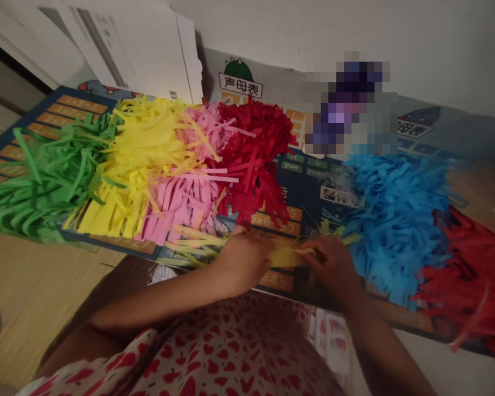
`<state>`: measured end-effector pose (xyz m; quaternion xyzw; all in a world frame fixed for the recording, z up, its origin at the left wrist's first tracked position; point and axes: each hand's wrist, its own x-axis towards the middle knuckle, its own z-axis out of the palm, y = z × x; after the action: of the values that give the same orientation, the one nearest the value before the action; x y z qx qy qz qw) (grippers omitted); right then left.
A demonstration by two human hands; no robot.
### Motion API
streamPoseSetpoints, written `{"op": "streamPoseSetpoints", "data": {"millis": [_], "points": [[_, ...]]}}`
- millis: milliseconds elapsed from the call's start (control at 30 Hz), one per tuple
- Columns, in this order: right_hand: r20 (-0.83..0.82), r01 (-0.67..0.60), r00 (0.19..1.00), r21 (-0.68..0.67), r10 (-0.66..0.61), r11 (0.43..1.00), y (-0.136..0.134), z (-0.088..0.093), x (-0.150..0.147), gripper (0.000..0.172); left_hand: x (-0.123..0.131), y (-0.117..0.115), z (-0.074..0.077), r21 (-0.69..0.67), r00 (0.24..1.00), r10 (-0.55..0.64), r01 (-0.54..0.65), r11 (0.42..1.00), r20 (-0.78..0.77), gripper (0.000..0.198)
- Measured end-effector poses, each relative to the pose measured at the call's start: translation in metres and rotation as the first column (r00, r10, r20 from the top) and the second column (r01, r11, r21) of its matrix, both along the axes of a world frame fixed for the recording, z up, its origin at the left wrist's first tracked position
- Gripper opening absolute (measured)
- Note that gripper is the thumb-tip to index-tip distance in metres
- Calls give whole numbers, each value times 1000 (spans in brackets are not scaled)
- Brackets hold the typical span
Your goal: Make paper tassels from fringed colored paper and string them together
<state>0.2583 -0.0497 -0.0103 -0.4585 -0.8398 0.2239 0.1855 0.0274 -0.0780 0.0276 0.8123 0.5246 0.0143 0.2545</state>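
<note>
Between my two hands stretches a yellow fringed paper strip (286, 254), its cut ends spreading out to both sides. My left hand (247, 256) is closed around its left part, with the fringe sticking out leftward. The fingers of my right hand (332, 264) pinch its right part; some of that hand is blurred. Just beyond my left hand lies a dark red fringed paper bunch (256, 154). A blue fringed paper bunch (400, 220) rests to the right of my right hand.
Green (61, 170), yellow (144, 143) and pink fringed paper bunches (185, 198) spread along the left of the printed table mat (291, 170). Red fringed paper (474, 275) hangs over the right edge. A white box (140, 49) stands at the back left; a pixelated item (346, 104) is at the back.
</note>
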Motion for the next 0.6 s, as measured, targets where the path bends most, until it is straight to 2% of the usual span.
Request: {"op": "streamPoseSetpoints", "data": {"millis": [133, 267, 433, 600], "points": [[79, 38, 996, 21, -39, 999, 1, -3, -2, 22, -16, -2, -1, 79, 998, 61, -59, 995, -19, 16], [94, 16, 995, 41, -20, 999, 0, -2, -6, 21, -28, -5, -5, 139, 996, 86, -83, 987, -16, 22], [50, -22, 999, 133, 15, 991, -1, -1, -7, 26, -28, -6, -10, 176, 995, 92, -85, 981, -30, 30], [64, 0, 998, 149, -10, 989, 0, -6, -7, 29, -26, -3, -14, 208, 989, 144, -132, 969, -42, 26]]}}
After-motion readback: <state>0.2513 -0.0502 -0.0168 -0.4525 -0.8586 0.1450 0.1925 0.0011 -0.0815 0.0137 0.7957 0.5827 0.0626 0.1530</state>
